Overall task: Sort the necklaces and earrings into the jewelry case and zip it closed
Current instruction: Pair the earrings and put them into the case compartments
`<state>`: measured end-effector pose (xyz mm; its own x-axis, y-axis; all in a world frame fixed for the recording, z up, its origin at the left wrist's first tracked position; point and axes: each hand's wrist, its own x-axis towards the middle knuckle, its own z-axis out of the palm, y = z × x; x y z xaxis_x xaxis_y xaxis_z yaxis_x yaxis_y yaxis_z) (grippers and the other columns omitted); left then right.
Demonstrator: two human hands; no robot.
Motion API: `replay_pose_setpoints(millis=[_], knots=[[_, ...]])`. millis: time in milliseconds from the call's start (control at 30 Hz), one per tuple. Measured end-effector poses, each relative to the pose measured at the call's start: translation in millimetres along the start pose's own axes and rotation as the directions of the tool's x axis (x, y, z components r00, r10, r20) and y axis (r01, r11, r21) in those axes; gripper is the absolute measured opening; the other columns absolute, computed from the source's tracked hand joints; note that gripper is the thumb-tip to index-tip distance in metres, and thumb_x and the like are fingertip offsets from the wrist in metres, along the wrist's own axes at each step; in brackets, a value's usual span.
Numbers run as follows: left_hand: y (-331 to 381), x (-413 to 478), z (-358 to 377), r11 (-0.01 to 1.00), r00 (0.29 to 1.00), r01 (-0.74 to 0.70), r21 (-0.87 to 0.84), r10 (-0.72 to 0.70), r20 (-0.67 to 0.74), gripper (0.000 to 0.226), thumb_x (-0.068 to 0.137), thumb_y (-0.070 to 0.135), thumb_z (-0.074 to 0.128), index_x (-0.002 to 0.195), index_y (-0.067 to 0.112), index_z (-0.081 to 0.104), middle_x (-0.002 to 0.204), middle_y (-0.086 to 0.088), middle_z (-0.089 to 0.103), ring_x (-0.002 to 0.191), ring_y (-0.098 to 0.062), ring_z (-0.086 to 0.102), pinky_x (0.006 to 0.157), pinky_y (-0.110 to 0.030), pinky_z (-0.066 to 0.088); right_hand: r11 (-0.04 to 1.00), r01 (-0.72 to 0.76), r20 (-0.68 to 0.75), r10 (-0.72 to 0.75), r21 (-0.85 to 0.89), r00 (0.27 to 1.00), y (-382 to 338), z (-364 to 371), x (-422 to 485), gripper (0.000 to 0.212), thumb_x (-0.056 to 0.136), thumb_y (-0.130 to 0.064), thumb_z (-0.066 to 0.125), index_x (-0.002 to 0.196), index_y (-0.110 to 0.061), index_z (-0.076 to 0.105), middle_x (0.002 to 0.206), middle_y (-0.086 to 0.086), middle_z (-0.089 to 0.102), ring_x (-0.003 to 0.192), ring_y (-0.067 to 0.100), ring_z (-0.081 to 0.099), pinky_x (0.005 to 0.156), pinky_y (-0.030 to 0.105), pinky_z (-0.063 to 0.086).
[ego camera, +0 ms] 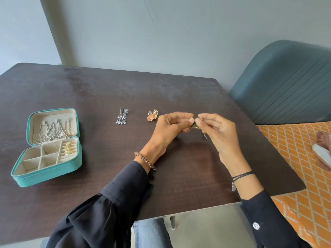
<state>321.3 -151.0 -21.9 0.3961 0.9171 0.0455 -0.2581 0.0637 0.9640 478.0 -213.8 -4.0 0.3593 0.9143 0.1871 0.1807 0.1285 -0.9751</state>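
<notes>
A teal jewelry case [23, 179] lies open at the table's left. Several chain necklaces [53, 131] hang in its lid, and gold earrings [69, 148] sit in the ring-roll slot of the base. On the table lie a silver dangling earring pair [122, 116] and a rose-gold round earring pair [152, 116]. Above the table's middle right, my left hand [170, 129] and my right hand [218, 131] both pinch a small green-and-gold earring [193, 124] between their fingertips. A small dark piece [204, 136] lies on the table under my right hand.
The dark wooden table [107, 90] ends at a near edge by my lap. A blue-grey upholstered chair [286, 83] stands at the right. An orange patterned mat [295, 158] with a pink-and-white item [322, 151] lies on the floor to the right.
</notes>
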Motion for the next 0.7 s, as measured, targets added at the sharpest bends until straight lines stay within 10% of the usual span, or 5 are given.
replay_pose_setpoints(millis=[467, 700], knots=[[27.6, -47.1, -25.3, 0.977, 0.992, 0.111, -0.184, -0.121, -0.041, 0.037, 0.104, 0.032, 0.055, 0.112, 0.0, 0.073, 0.1, -0.015, 0.078, 0.092, -0.021, 0.075, 0.087, -0.032, 0.06, 0.999, -0.028, 0.234, 0.021, 0.027, 0.972, -18.2, 13.6, -13.8, 0.027, 0.094, -0.01, 0.071, 0.121, -0.005, 0.073, 0.107, 0.008, 0.078, 0.094, 0.017, 0.075, 0.086, 0.021, 0.056], [29.5, -85.2, -56.3, 0.999, 0.981, 0.046, 0.002, -0.045, -0.191, 0.019, 0.09, 0.006, 0.074, 0.109, 0.001, 0.075, 0.101, -0.018, 0.076, 0.092, -0.024, 0.072, 0.086, -0.028, 0.06, 0.999, -0.028, 0.358, 0.032, -0.016, 0.933, -20.5, 46.6, -32.0, 0.022, 0.092, -0.005, 0.072, 0.114, -0.006, 0.075, 0.101, 0.01, 0.078, 0.089, 0.02, 0.076, 0.082, 0.024, 0.059]])
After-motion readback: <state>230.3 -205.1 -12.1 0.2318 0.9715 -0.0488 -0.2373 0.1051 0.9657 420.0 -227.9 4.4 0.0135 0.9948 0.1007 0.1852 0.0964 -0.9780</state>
